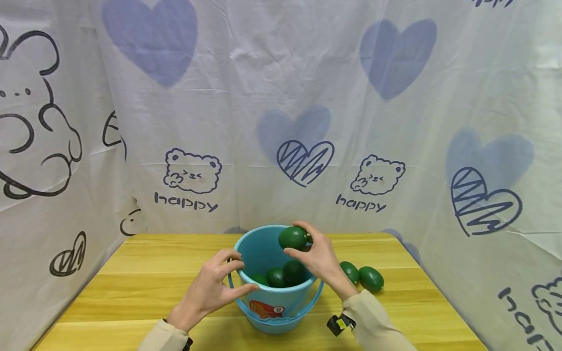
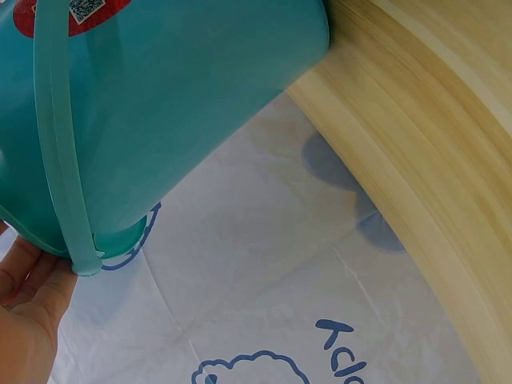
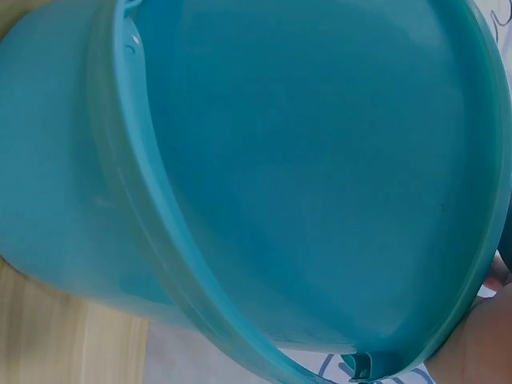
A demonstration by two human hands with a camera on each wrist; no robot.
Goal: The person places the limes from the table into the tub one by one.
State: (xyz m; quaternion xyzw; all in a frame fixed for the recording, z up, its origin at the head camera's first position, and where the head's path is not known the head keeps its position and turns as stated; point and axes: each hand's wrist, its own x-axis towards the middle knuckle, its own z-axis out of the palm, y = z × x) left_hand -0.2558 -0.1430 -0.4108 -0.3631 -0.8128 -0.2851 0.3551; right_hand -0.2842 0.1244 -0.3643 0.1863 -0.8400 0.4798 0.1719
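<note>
A light blue bucket [image 1: 272, 302] with a red label stands on the table, its handle hanging down in front. My left hand [image 1: 215, 282] holds its left rim, fingers at the edge and thumb towards the front; in the left wrist view those fingers [image 2: 32, 276] meet the rim beside the handle's joint. Above the right part of the opening, my right hand [image 1: 318, 251] pinches a dark green oval fruit [image 1: 292, 238] between thumb and fingers. Several similar fruits [image 1: 276, 277] lie inside. The right wrist view shows the bucket's inner wall [image 3: 320, 160] and little of that hand.
Two more dark green fruits [image 1: 371, 279] lie on the wooden table [image 1: 167, 258], to the right of the bucket and behind my right forearm. White cloth [image 1: 246, 73] printed with hearts and bears hangs behind the table and along both sides.
</note>
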